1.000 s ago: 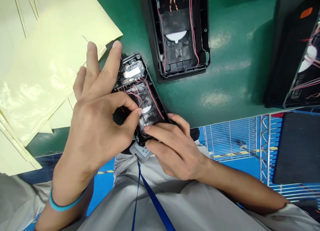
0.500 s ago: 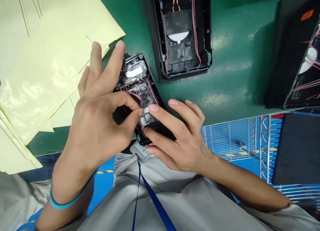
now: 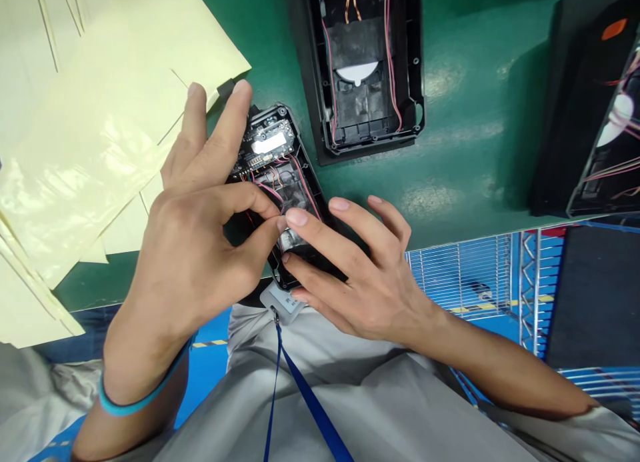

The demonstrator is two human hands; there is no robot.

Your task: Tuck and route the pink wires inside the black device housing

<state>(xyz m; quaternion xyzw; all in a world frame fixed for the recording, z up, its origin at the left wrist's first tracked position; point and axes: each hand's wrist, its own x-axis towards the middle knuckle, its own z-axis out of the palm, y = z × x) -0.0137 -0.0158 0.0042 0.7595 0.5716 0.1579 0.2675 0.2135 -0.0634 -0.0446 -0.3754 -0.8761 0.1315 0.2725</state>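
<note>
A small black plastic housing (image 3: 309,175) lies near the table edge, with pink wires (image 3: 303,183) and a circuit board (image 3: 270,142) inside its upper end. Over its left side, my left hand (image 3: 200,242) pinches thumb and index finger together, the other fingers raised; what is between the tips is hidden. My right hand (image 3: 365,269) lies across the housing's lower right, fingers spread. Its index fingertip meets my left thumb tip, and its middle fingertip reaches into the lower part of the housing.
A larger open black housing (image 3: 419,95) with wires and a white disc (image 3: 357,73) stands just beyond on the green table (image 3: 465,149). Another black housing (image 3: 565,115) is at the right. Yellowish sheets (image 3: 125,115) cover the left. A wire rack (image 3: 460,269) stands below the table edge.
My right index and middle fingers have slid slightly left. A small white piece seen between the fingertips is now covered by the index finger. My left hand has hardly moved.
</note>
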